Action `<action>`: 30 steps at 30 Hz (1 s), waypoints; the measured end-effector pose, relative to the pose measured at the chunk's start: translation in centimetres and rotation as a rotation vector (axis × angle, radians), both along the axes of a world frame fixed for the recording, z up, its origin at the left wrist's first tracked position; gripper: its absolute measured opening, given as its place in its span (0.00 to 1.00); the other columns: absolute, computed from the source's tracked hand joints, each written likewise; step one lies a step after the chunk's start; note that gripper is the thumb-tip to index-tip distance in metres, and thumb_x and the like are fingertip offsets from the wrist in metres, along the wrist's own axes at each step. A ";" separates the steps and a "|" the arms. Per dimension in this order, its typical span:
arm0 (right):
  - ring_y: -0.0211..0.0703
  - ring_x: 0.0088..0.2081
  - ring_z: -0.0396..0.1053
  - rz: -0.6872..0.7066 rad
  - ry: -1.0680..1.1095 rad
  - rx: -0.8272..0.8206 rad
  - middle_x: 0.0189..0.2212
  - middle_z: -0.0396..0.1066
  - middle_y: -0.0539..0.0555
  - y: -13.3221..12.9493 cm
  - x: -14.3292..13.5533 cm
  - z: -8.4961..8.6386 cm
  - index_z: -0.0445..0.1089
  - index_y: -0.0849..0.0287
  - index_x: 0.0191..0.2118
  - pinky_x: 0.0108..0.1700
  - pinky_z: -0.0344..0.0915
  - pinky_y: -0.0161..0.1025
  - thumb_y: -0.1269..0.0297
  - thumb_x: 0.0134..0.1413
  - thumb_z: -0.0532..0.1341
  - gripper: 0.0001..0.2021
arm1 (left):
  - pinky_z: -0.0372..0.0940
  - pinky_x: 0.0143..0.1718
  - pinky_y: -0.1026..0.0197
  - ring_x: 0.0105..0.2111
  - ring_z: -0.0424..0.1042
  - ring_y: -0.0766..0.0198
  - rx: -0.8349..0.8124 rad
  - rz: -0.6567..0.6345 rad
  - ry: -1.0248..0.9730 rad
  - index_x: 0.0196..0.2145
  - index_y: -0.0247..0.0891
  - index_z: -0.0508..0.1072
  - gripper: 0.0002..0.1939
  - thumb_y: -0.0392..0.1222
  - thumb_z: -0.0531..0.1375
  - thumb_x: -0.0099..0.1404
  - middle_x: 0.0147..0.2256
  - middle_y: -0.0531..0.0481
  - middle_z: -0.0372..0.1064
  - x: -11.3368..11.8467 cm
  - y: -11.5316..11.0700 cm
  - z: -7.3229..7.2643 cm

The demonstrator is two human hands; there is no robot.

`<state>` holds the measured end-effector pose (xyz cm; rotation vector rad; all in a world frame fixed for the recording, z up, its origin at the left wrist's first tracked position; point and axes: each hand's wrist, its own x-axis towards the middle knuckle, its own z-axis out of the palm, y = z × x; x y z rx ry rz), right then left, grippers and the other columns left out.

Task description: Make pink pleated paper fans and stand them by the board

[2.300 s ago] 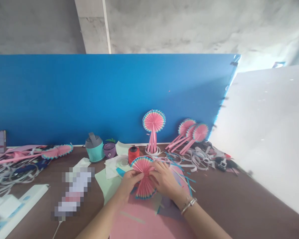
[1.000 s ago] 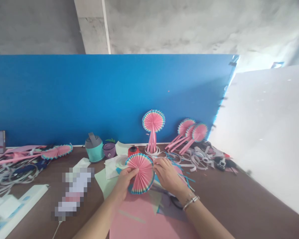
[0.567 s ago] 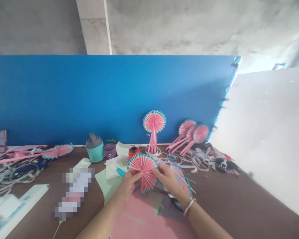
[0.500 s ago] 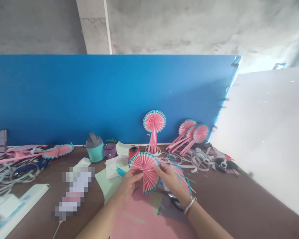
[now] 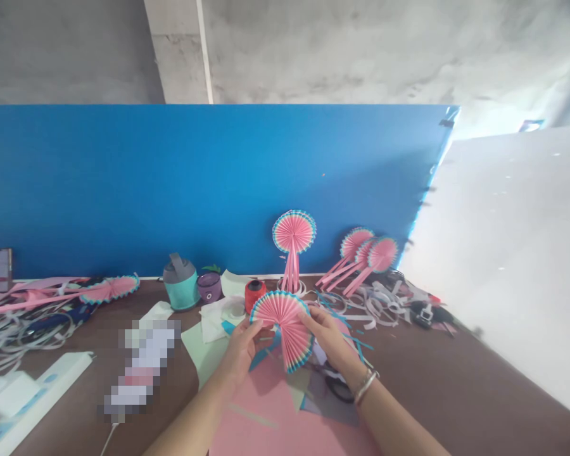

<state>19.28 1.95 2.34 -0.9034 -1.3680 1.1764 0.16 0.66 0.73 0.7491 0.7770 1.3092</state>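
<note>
A pleated pink paper fan with a blue and white edge is spread most of the way round, with a gap at its lower left. My left hand pinches its left end, fingers closed. On the right side, my right hand grips the pleats between thumb and fingers. Below the fan lie pink paper sheets. Scissors with dark handles rest beside my right wrist, partly hidden.
A finished pink fan leans on the blue partition, with several more to its right. A teal container, purple pot, red object and power strip stand around.
The fan has shifted slightly right and turned a little, and the gap at its lower left looks wider. My right hand has moved slightly right with it.
</note>
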 end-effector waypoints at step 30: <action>0.48 0.38 0.70 -0.082 0.068 -0.019 0.34 0.75 0.55 0.4 1.0 0.5 0.75 0.59 0.37 0.43 0.66 0.43 0.47 0.42 0.67 0.20 | 0.69 0.37 0.56 0.33 0.76 0.52 -0.059 -0.275 0.152 0.37 0.32 0.77 0.25 0.41 0.74 0.39 0.33 0.41 0.77 0.7 -1.6 0.7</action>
